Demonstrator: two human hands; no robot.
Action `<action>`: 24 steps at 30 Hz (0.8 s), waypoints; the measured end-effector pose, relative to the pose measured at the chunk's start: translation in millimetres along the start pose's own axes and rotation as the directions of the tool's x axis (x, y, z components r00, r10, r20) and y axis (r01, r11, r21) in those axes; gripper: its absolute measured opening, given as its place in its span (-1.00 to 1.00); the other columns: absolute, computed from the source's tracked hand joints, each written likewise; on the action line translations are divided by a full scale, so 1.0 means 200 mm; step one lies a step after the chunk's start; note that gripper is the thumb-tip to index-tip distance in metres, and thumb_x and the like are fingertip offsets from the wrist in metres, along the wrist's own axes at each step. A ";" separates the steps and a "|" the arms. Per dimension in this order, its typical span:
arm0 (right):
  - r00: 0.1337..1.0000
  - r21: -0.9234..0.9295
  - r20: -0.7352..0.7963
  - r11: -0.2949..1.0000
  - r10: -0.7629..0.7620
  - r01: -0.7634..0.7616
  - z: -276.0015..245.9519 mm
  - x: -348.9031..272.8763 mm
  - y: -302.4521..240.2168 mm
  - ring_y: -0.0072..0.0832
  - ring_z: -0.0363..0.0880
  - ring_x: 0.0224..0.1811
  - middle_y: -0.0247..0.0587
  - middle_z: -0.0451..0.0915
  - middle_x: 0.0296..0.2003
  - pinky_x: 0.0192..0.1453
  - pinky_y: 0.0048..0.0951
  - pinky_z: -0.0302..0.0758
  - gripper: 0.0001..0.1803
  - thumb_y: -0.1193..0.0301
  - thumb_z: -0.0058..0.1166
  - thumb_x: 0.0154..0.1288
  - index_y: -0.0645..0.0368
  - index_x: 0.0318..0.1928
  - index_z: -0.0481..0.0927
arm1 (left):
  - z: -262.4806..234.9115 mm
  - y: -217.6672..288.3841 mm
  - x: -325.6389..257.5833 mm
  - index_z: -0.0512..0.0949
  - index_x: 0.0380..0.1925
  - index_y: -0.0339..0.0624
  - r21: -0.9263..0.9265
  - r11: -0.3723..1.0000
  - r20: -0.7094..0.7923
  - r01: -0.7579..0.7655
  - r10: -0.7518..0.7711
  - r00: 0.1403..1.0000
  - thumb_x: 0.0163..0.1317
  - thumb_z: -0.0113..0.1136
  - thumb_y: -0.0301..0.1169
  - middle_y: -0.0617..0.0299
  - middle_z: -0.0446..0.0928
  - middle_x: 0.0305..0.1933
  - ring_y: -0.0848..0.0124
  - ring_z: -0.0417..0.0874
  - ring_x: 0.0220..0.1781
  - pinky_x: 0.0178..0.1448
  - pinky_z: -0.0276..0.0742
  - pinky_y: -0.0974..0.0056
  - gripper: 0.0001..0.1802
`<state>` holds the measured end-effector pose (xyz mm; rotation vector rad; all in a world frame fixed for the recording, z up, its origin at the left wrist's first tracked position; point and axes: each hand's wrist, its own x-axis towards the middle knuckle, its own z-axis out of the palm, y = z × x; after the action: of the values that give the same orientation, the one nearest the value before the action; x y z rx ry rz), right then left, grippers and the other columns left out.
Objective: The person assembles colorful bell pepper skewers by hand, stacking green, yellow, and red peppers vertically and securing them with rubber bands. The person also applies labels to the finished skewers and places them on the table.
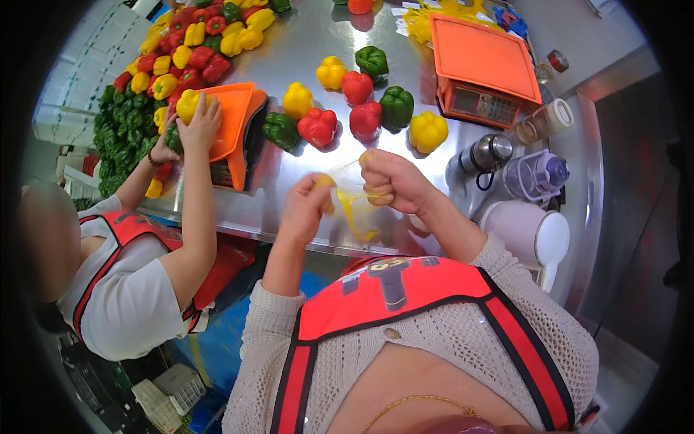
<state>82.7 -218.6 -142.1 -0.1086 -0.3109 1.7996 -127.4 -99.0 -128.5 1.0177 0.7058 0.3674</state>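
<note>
Between my hands, over the near edge of the metal table, a yellow mesh bag (348,210) hangs stretched. My left hand (305,207) pinches one side of it, slightly blurred. The other side is gripped in my right hand (392,179), its fingers curled into a fist. Just beyond stand bell peppers in a loose group: a red pepper (318,128), a green pepper (281,131) and a yellow pepper (297,100) on the left, with another red pepper (366,121), green pepper (397,108) and yellow pepper (429,132) to the right.
At left a co-worker's hands (196,126) hold peppers by an orange scale (233,123). Behind lies a pepper heap (189,54). Another orange scale (483,61), yellow mesh bags (441,20), a steel flask (488,153), a purple bottle (535,173) and a white jug (522,231) line the right.
</note>
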 end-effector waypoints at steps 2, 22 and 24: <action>0.898 -0.534 -0.437 0.819 -0.053 -0.212 0.20 0.01 0.05 -0.71 0.29 -0.50 -0.49 0.44 -0.46 -0.44 -0.63 0.20 -0.85 0.32 0.05 0.45 0.01 -0.05 0.54 | 0.13 0.13 0.02 0.51 -0.09 -0.17 -0.226 0.969 -0.092 -0.098 0.079 0.993 0.43 0.12 -0.41 0.31 0.55 -0.30 0.53 0.49 -0.39 -0.35 0.40 0.37 -0.86; 0.654 -0.709 -0.556 0.704 -0.513 -0.050 0.08 0.09 0.02 -0.73 0.17 -0.62 -0.55 0.30 -0.57 -0.55 -0.59 0.09 -0.91 0.40 0.01 0.49 0.08 -0.07 0.50 | 0.06 0.20 0.22 0.44 -0.15 -0.14 -0.345 0.909 0.402 0.235 -0.083 0.912 0.39 0.16 -0.38 0.41 0.41 -0.38 0.60 0.37 -0.52 -0.43 0.29 0.46 -0.86; 0.534 -0.541 -0.661 0.828 -0.527 0.148 0.10 0.12 0.02 -0.72 0.20 -0.62 -0.55 0.32 -0.56 -0.54 -0.60 0.11 -0.93 0.41 -0.06 0.52 0.07 -0.09 0.48 | 0.04 0.12 0.23 0.46 -0.18 -0.10 -0.094 0.945 0.457 0.313 -0.238 0.857 0.31 0.28 -0.33 0.45 0.37 -0.47 0.66 0.27 -0.60 -0.55 0.14 0.49 -0.79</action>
<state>68.2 -200.1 -121.0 -1.0762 -0.0518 1.0841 -88.1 -64.7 -121.8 0.7861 0.3914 -0.0618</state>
